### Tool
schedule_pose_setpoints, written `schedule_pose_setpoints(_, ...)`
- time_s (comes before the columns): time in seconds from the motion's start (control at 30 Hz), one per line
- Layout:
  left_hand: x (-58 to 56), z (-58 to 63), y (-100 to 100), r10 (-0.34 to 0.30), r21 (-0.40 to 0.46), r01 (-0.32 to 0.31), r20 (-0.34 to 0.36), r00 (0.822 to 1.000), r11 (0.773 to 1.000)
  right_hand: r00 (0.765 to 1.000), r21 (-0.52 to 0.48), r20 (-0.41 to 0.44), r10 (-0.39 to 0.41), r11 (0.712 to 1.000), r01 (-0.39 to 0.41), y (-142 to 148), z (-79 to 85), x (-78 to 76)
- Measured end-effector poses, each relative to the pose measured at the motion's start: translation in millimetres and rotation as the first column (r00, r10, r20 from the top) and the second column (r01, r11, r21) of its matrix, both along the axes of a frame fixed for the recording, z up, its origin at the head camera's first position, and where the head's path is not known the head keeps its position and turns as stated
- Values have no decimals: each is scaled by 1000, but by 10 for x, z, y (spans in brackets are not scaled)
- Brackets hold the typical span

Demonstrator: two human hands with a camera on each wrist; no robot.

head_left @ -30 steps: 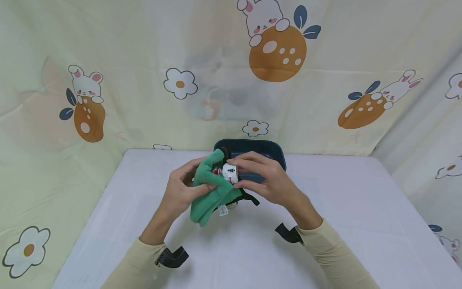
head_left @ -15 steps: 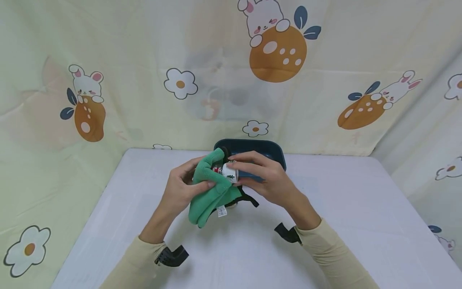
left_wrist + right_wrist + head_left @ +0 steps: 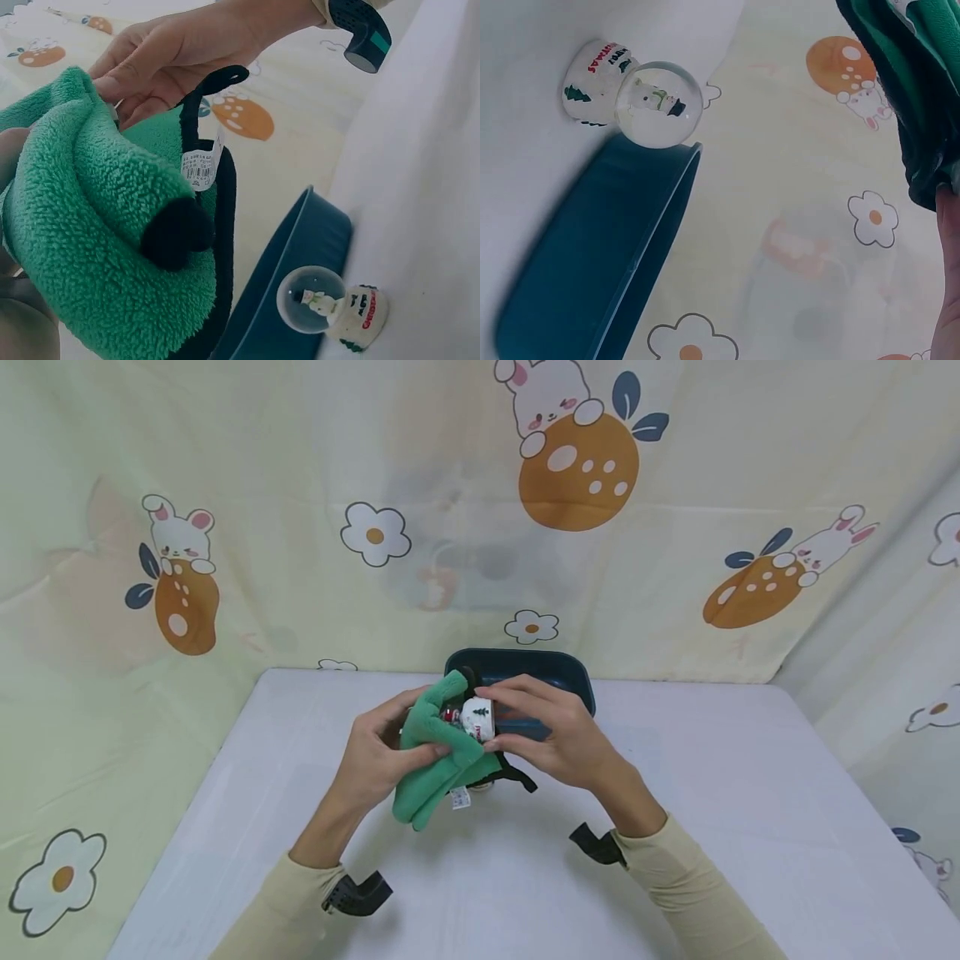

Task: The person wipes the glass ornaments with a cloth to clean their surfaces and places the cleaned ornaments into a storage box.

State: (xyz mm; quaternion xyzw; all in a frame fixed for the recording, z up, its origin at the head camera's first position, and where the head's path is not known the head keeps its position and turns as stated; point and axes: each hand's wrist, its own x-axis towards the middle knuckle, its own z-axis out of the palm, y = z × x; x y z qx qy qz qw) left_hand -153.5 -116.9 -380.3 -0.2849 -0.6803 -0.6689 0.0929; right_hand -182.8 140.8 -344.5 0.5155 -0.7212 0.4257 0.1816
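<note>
In the head view my left hand holds a green towel with dark edging, bunched around a snow globe. My right hand pinches the globe's white base, printed with a tree and red lettering, between thumb and fingers. Inside the towel's fold, the glass part is mostly covered; a bit of red figure shows. Below them a second snow globe with a snowman stands upright on the table, as both wrist views show. Towel and hands hide most of it in the head view.
A dark blue basin stands at the table's back edge, just behind the hands and close to the standing globe. A white label and a black loop hang from the towel. Behind the white table hangs a printed curtain.
The held globe's base has turned between my right fingers and back again; the tree print dipped half a second ago. The towel has shifted slightly. Both arms stay nearly in place.
</note>
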Motion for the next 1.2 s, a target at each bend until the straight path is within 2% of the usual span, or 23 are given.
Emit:
schedule_pose_setpoints(0.17,-2,-11,-3,-22,-6,22,-34,999,1000,999,10,51,-11,1000,11,1,-15,7)
schedule_pose_setpoints(0.5,-2,-8,19,-44,4,44,-99,994,999,995,29,65,-73,997,72,5,-8,26)
schedule_pose_setpoints(0.67,5,-3,32,-41,5,42,-113,993,999,982,64,127,-141,989,134,2,19,60)
schedule_pose_setpoints(0.93,17,-7,44,-25,5,26,-123,992,1000,958,99,207,-201,978,184,-18,37,78)
schedule_pose_setpoints(1.07,24,-11,54,-13,18,15,-137,990,1000,954,105,224,-201,978,182,-23,29,75)
schedule_pose_setpoints(1.2,13,-20,55,-10,49,18,-162,987,999,965,109,204,-165,983,145,-4,9,60)
